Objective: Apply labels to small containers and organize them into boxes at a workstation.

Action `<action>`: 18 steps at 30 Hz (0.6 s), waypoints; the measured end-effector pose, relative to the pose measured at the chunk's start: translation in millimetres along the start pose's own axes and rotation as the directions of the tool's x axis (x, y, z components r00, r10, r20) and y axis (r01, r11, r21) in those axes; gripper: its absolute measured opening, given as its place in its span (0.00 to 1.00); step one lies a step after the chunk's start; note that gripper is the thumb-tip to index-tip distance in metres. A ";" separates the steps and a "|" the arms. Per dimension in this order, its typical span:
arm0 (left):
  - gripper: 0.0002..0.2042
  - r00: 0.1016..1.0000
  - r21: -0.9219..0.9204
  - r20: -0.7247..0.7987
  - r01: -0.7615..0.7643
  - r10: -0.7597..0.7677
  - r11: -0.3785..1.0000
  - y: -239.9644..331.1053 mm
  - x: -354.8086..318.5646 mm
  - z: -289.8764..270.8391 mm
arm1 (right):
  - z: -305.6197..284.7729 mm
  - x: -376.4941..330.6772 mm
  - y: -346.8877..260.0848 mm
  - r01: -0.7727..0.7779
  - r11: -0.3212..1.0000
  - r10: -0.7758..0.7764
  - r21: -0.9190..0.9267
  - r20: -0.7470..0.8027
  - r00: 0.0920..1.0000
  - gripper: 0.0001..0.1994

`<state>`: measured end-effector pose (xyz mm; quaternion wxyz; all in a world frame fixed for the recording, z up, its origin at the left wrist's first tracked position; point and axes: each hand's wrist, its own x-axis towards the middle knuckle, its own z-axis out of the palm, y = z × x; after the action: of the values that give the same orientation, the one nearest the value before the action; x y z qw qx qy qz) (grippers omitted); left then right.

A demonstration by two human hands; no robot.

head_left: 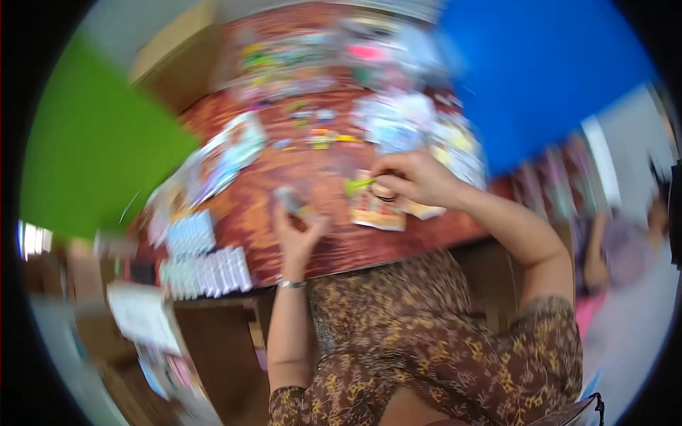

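My right hand [419, 177] is closed in a pinch above the table, with a small bright-green piece [359, 184] at its fingertips. Just under it lie orange-and-cream printed cards or packets [378, 217]. To the left, my left hand [302, 231] has its thumb and fingers curled towards each other, palm side up. A small greyish thing [288, 199] shows at its fingertips, too smeared by motion to name. Beyond both hands, several small yellow and coloured pieces [321, 140] lie on the red-brown wooden table [249, 227].
White and mint wrapped strips [220, 272] lie at the table's front left, near plastic packets [227, 160]. Clear bags [398, 121] and colourful packs [288, 60] fill the far side. A green panel [99, 149], a blue panel [547, 78] and a cardboard box [177, 57] flank the table. Another person [618, 248] sits at right.
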<state>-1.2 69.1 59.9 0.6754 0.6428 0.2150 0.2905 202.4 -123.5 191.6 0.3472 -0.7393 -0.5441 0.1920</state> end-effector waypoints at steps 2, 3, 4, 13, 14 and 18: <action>0.38 0.998 0.190 0.047 -0.054 0.046 0.980 -4.6 9.3 3.3 | -10.7 -55.0 2.4 -0.049 0.999 0.048 -0.014 -0.029 0.998 0.08; 0.39 0.995 0.259 0.058 -0.098 0.086 0.961 -18.7 15.3 -3.1 | -18.0 -84.0 -3.4 -0.080 0.997 0.079 -0.005 -0.046 0.996 0.07; 0.39 0.971 0.359 0.105 -0.238 0.214 0.902 -36.9 26.1 -6.0 | -19.6 -119.4 -3.7 -0.137 0.990 0.134 -0.044 -0.070 0.989 0.06; 0.37 0.894 0.534 0.283 -0.447 0.347 0.718 -91.5 49.3 -12.3 | 65.1 -412.4 -71.3 -0.863 0.363 0.926 0.352 -0.237 0.294 0.06; 0.36 0.929 0.447 0.243 -0.363 0.279 0.818 -90.9 47.0 -4.6 | 92.8 -452.9 -72.3 -0.868 0.365 0.915 0.336 -0.302 0.268 0.05; 0.37 0.979 0.406 0.176 -0.167 0.103 0.898 -86.3 44.8 -6.2 | 176.5 -569.6 -91.2 -0.958 0.073 0.978 0.278 -0.207 0.015 0.02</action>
<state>37.9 103.3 -22.6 0.5142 0.8060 0.1755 0.2348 -166.0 -588.7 83.0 0.2330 -0.9192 0.1814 0.2606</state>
